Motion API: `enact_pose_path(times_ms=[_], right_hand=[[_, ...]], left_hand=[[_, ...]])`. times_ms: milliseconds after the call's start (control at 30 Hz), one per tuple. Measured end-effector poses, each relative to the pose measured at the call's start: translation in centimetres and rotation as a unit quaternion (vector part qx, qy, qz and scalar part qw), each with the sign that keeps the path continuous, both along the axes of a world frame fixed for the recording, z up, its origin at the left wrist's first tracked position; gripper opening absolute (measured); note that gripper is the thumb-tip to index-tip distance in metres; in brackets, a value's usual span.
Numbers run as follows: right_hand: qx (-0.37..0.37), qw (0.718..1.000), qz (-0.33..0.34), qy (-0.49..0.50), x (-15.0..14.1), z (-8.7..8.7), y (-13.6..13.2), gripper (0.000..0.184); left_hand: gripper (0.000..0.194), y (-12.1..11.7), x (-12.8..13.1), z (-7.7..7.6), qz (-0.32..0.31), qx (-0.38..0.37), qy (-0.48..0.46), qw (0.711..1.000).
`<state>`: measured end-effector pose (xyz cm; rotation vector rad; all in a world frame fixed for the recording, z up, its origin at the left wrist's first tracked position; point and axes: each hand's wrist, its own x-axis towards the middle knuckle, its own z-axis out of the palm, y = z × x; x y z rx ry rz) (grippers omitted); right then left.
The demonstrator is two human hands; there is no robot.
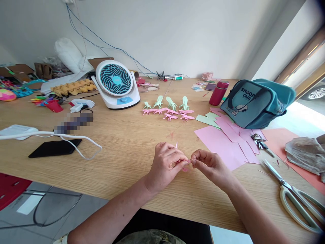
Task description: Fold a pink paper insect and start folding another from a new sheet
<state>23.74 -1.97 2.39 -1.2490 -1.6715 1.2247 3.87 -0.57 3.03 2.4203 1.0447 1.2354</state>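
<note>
Over the wooden table, my left hand (166, 164) is closed around a small pink folded-paper figure (186, 169), most of it hidden by my fingers. A thin pink point of it sticks up behind the knuckles. My right hand (209, 166) is closed in a pinch at the figure's right end, thumb against forefinger. Beyond my hands stand several pink paper insects (170, 117) in rows, with several pale green paper insects (170, 102) behind them. Pink paper sheets (219, 145) lie to the right of my hands, with pale green sheets (207, 121) beside them.
Large scissors (291, 193) and keys (261, 144) lie at the right. A teal bag (254, 101) and a red bottle (219, 93) stand behind the paper. At left are a white fan (115, 83), a black phone (54, 148) and a white cable (86, 138).
</note>
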Motion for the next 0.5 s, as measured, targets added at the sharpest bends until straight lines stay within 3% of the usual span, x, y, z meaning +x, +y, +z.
enact_pose_path(times_ms=[267, 500], right_hand=[[0.005, 1.0, 0.013, 0.021, -0.11, 0.23, -0.08, 0.027], [0.028, 0.999, -0.008, -0.019, -0.22, 0.47, -0.16, 0.025]], left_hand=[[0.005, 0.14, -0.07, -0.6, 0.001, -0.03, -0.038, 0.999], [0.01, -0.18, 0.07, -0.26, 0.018, 0.011, -0.017, 1.0]])
